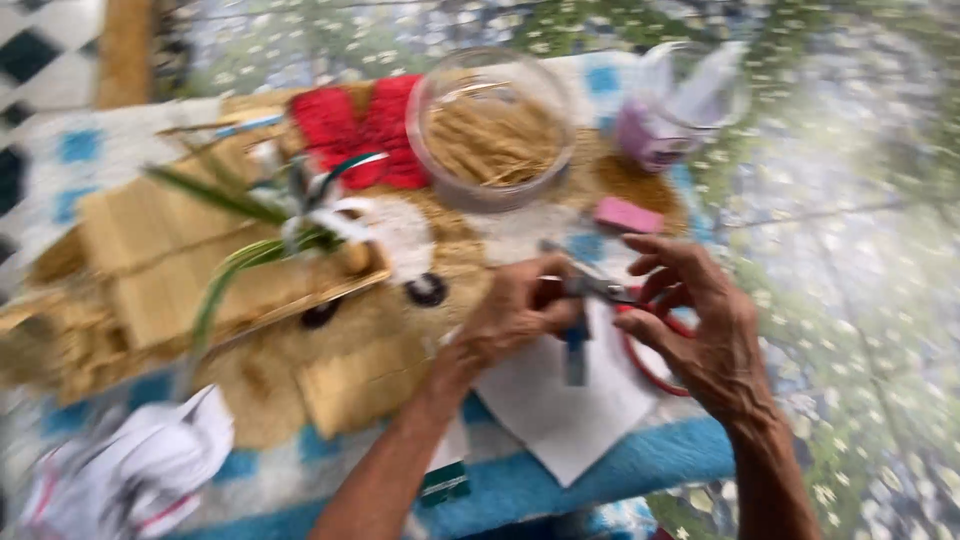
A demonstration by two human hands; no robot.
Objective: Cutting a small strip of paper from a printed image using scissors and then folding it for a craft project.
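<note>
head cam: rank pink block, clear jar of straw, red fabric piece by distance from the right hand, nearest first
From the right hand:
1. Pink block, just above the fingers.
2. Clear jar of straw, farther up and left.
3. Red fabric piece, left of the jar, farthest.

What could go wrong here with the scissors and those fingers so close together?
1. The scissors sit between both hands; the left hand pinches a small blue piece right at the blades, so a fingertip could get nicked.
2. The view is blurred by motion, so blade position is hard to judge; a cut may land off its mark.
3. The clear jar of straw-coloured sticks stands just beyond the hands; the right hand could knock it.
</note>
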